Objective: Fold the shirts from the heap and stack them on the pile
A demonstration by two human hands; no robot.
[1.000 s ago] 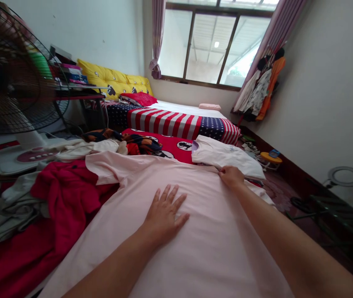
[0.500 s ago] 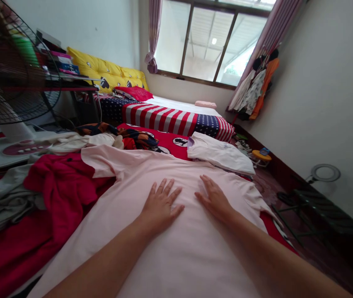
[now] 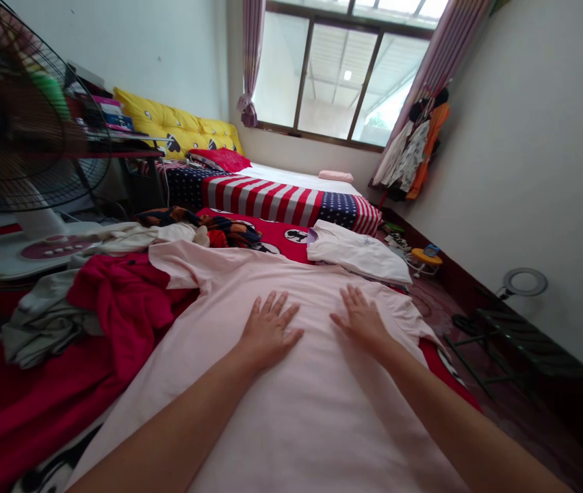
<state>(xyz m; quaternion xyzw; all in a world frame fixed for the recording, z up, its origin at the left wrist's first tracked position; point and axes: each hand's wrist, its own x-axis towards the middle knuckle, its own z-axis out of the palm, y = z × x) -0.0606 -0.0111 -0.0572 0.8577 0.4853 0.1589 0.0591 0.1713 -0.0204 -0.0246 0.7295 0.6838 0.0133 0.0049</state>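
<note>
A pale pink T-shirt [image 3: 291,404] lies spread out in front of me, its sleeves reaching left and right at the far end. My left hand [image 3: 269,332] rests flat on the middle of it with fingers spread. Level with it, my right hand [image 3: 362,320] is on the shirt's right half, fingers stretched out and a little apart. Neither hand grips anything. Beyond the shirt's far edge, to the right, is a folded white T-shirt [image 3: 358,252]. Left of the pink shirt, a crimson garment [image 3: 122,294] is heaped beside a grey-green one [image 3: 48,322].
A fan [image 3: 29,123] stands at the left on a white base. Crumpled clothes [image 3: 168,233] lie beyond the heap. Farther back is a bed with a striped, starred cover [image 3: 265,198]. On the right are a dark green stool [image 3: 532,342] and a ring light [image 3: 525,281].
My right hand has slid slightly outward to the right over the shirt. My left hand stays nearly in place. The view has shifted a little.
</note>
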